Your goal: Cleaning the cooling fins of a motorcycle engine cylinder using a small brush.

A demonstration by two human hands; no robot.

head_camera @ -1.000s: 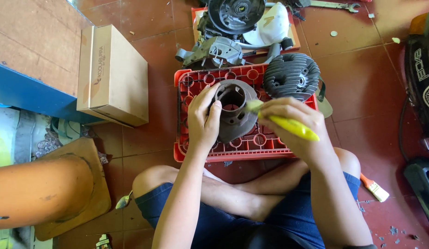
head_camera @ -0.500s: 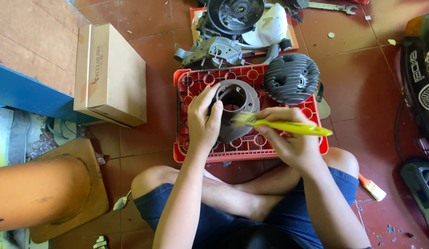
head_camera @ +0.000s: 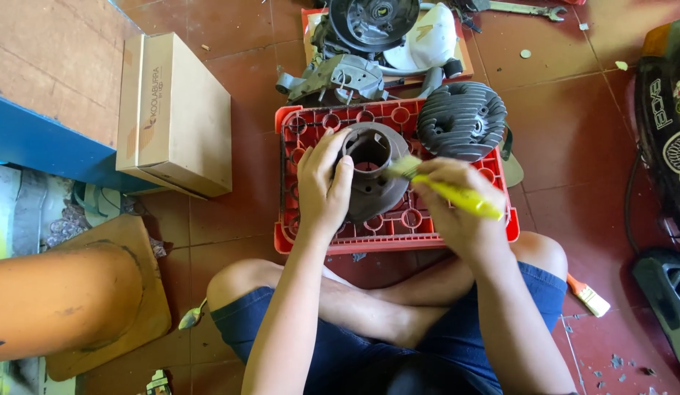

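A grey metal engine cylinder (head_camera: pixel 376 179) rests on an upturned red plastic crate (head_camera: pixel 428 227) in front of my crossed legs. My left hand (head_camera: pixel 324 186) grips the cylinder's left side, fingers over its rim. In my right hand (head_camera: pixel 461 208) is a yellow-handled brush (head_camera: pixel 446 189), its bristles touching the cylinder's right edge near the bore. A dark finned cylinder head (head_camera: pixel 462 121) sits on the crate's far right corner.
Beyond the crate, an orange tray (head_camera: pixel 464 55) holds engine casings and a white cover. A cardboard box (head_camera: pixel 175 117) lies to the left, a wrench (head_camera: pixel 526 9) at the top, a small paintbrush (head_camera: pixel 588 296) by my right knee, and a black machine (head_camera: pixel 665 124) at right.
My right hand has turned the brush and drawn it back along the cylinder's right edge. My left hand keeps its hold on the cylinder.
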